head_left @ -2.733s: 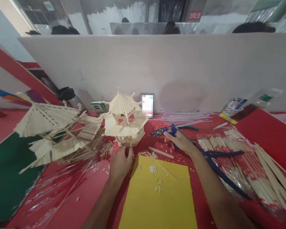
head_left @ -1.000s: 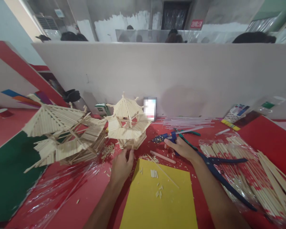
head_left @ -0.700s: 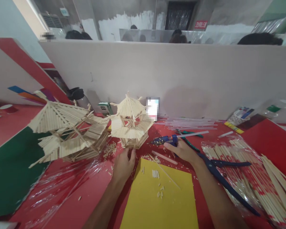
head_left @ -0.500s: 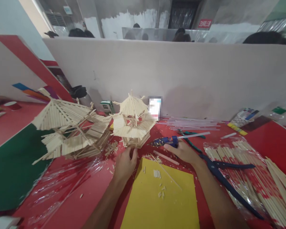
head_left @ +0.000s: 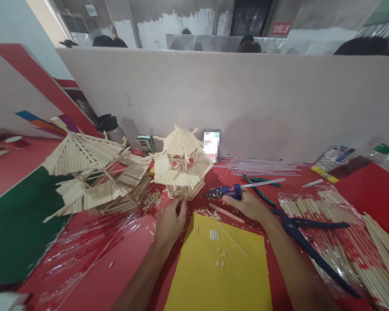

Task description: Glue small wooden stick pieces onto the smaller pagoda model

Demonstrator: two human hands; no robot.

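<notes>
A small pavilion model (head_left: 180, 162) made of pale wooden sticks stands on the red table (head_left: 123, 259). My left hand (head_left: 171, 219) rests just in front of its base, fingers curled and pinched at the bottom edge. My right hand (head_left: 249, 204) is wrapped round the handle of a blue glue gun (head_left: 226, 191), whose nozzle points left toward the model. A clear glue stick juts from the back of the gun. A yellow sheet (head_left: 218, 268) with several short stick pieces lies between my forearms.
A larger stick-built roof model (head_left: 94, 175) sits to the left on crumpled clear plastic. Blue-handled cutters (head_left: 307, 242) and bags of chopsticks (head_left: 346, 242) lie to the right. Green pliers and clear glue sticks (head_left: 262, 166) are near the grey partition (head_left: 233, 95).
Only the camera has shifted a little. Both hands stay where they were, left at the model's base and right on the glue gun.
</notes>
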